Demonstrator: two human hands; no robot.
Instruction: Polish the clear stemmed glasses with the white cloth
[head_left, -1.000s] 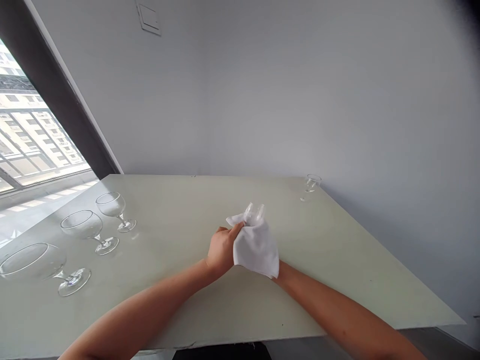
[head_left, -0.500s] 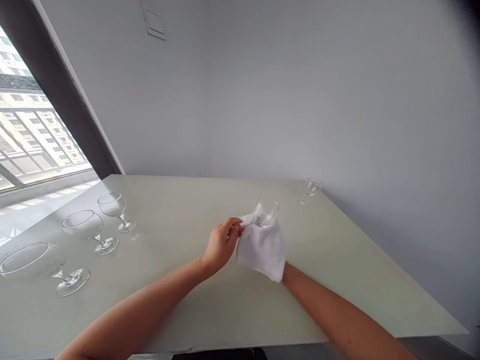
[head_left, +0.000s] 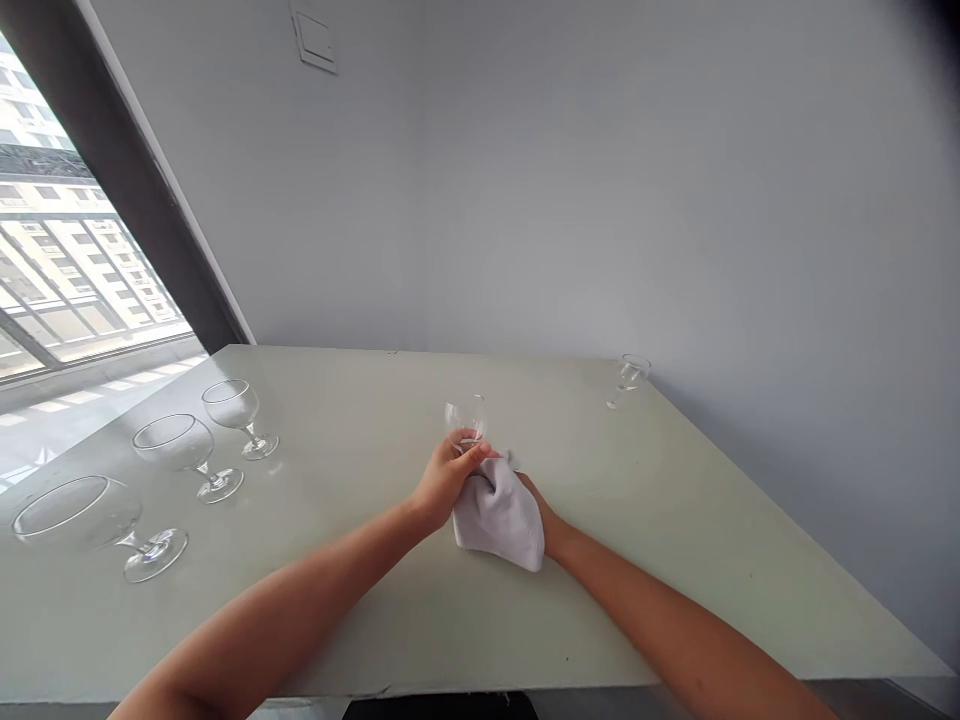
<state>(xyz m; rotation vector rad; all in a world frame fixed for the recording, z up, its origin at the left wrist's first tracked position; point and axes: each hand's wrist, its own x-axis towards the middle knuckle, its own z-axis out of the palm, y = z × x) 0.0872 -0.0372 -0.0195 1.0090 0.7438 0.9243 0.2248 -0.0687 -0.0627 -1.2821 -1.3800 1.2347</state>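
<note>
Near the middle of the view, my left hand point(head_left: 448, 482) is closed around the lower part of a clear glass point(head_left: 466, 416), whose bowl points up and away. A white cloth point(head_left: 498, 512) hangs just right of that hand, over the lower end of the glass. My right hand point(head_left: 534, 500) is closed on the cloth from the right; most of its fingers are hidden behind the fabric. Both hands are close together above the table, with the cloth between them.
Three stemmed glasses, a near one point(head_left: 79, 512), a middle one point(head_left: 174, 443) and a far one point(head_left: 231, 404), stand in a row at the left of the pale table point(head_left: 360, 620). A smaller glass point(head_left: 632, 373) stands at the far right corner, near the wall.
The glass has moved left, out of the cloth and into my left hand, which held the cloth's edge before. My right hand and the cloth have shifted left, and the hand shows more.
</note>
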